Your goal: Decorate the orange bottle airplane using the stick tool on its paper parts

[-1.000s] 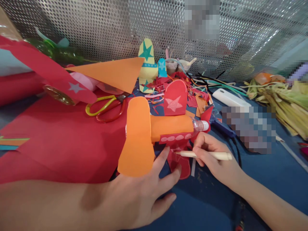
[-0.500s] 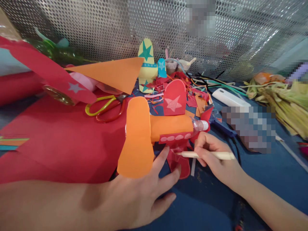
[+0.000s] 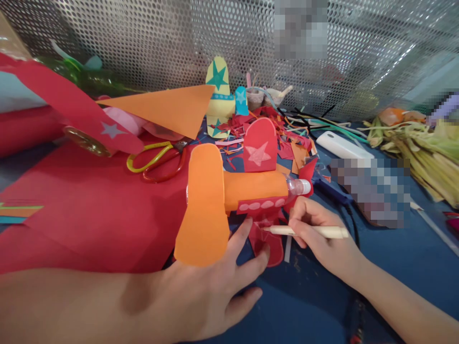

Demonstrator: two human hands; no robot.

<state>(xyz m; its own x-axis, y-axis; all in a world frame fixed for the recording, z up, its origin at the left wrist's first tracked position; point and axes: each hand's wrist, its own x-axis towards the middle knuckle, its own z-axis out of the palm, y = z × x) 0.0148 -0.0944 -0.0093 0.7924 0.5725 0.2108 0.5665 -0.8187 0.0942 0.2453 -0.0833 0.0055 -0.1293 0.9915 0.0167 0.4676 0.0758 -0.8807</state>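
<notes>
A toy plane (image 3: 256,185), made from a clear bottle wrapped in orange paper, lies on the blue table. Its orange propeller-shaped piece (image 3: 204,205) stands at the left end. The far red wing (image 3: 260,145) bears a filled pale star; the near red wing (image 3: 270,251) shows a star partly drawn in thin lines. My left hand (image 3: 211,286) is spread under the orange piece, with fingertips resting on the near wing. In my right hand (image 3: 319,229) a white marker (image 3: 304,231) is pinched, its tip against that wing's star.
Red paper sheets (image 3: 107,205) and scissors (image 3: 158,160) lie to the left. Behind are paper scraps (image 3: 267,125) and a small yellow paper plane (image 3: 219,105). A blue glue gun (image 3: 333,190) and dried husks (image 3: 423,157) are on the right, below a perforated metal screen (image 3: 150,43).
Almost nothing differs. The marker tip has shifted very slightly on the near wing's star; my left hand and the toy plane stay in place.
</notes>
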